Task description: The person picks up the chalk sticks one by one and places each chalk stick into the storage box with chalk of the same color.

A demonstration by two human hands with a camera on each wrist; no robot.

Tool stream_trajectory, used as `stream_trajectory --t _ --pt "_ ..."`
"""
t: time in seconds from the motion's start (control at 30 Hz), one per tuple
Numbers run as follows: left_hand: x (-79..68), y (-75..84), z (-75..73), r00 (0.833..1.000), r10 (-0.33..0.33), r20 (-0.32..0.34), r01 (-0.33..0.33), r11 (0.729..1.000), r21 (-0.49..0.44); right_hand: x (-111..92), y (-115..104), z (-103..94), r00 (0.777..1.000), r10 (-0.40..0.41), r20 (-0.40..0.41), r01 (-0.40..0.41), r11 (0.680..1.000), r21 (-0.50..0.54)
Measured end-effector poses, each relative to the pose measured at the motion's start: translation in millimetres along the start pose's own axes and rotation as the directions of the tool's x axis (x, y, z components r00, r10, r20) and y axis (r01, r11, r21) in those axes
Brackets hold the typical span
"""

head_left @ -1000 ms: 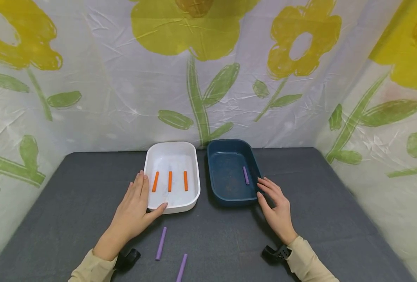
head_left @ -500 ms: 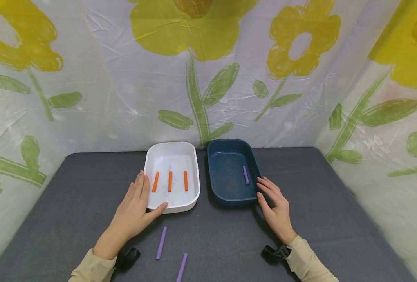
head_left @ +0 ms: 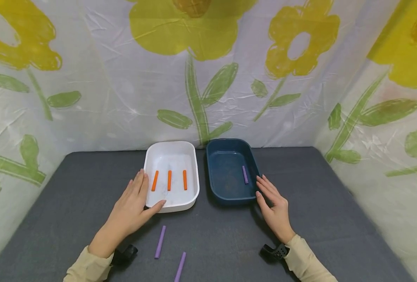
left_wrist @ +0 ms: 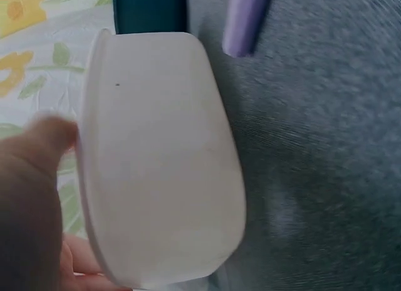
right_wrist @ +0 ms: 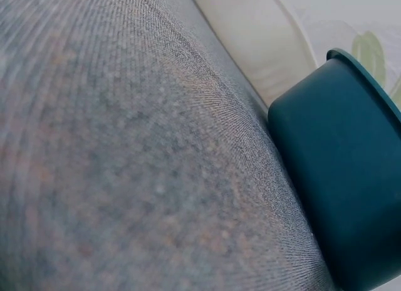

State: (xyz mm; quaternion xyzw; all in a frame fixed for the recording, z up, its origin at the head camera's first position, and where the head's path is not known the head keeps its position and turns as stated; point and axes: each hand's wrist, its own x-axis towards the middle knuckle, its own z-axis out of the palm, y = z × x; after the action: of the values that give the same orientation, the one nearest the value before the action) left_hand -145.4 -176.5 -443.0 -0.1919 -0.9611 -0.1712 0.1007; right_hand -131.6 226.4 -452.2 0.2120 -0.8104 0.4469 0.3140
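My left hand lies along the left side of a white rectangular dish, thumb at its near rim, fingers straight. Three slim orange sticks lie side by side in that dish. At the right wall of a dark blue dish, my right hand touches the rim with relaxed fingers. One purple stick is inside the blue dish. Two more lie on the cloth in front: a purple stick near the white dish and a purple stick cut off by the frame's lower edge. The right wrist view shows no hand.
A dark grey cloth covers the table. Behind it hangs a pale sheet printed with yellow flowers, close to the far rims of both dishes. A narrow gap separates the dishes. A black band is on the right wrist.
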Motion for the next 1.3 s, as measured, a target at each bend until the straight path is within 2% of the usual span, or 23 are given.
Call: stream_trajectory --t 0.1,0.2,0.57,0.73,0.87,1.0,1.07,1.23,1.3 --pt "2.0 0.0 -2.7 0.996 0.066 -0.061 -0.066 0.998 0.000 0.7 0.8 0.4 1.000 -0.001 -0.005 0.001 1.000 0.006" --pt "2.8 0.0 -5.6 0.984 0.122 -0.130 -0.124 0.992 -0.004 0.4 1.2 0.4 1.000 0.004 -0.003 -0.004 1.000 0.009" --pt "-3.6 7.1 -13.0 0.955 0.190 -0.227 -0.214 0.973 -0.088 0.1 0.4 -0.6 0.999 0.037 0.012 -0.037 0.999 0.012" --pt "-6.9 12.0 -14.8 0.940 0.215 -0.264 -0.266 0.948 -0.175 -1.4 0.6 -1.1 0.999 0.035 0.008 -0.035 0.999 0.014" --pt "-11.8 18.6 -15.9 0.911 0.288 -0.294 -0.359 0.906 -0.224 -1.4 0.0 -1.4 0.999 0.039 0.011 -0.039 0.999 0.023" --pt "-19.6 27.2 -15.0 0.881 0.396 -0.260 -0.460 0.846 -0.270 -1.0 -0.9 -1.5 0.999 0.046 0.017 -0.046 0.999 0.026" --pt "-23.7 31.9 -13.2 0.859 0.458 -0.229 -0.509 0.813 -0.283 -0.9 -1.2 -1.5 0.999 0.050 0.018 -0.051 0.998 0.026" --pt "-33.3 41.2 -5.6 0.791 0.579 -0.196 -0.611 0.739 -0.283 -1.0 -1.2 -0.9 0.999 0.047 0.013 -0.047 0.999 0.021" --pt "-37.1 43.7 -2.3 0.780 0.598 -0.184 -0.624 0.727 -0.285 -1.1 -1.1 -0.6 0.999 0.042 0.009 -0.042 0.999 0.024"
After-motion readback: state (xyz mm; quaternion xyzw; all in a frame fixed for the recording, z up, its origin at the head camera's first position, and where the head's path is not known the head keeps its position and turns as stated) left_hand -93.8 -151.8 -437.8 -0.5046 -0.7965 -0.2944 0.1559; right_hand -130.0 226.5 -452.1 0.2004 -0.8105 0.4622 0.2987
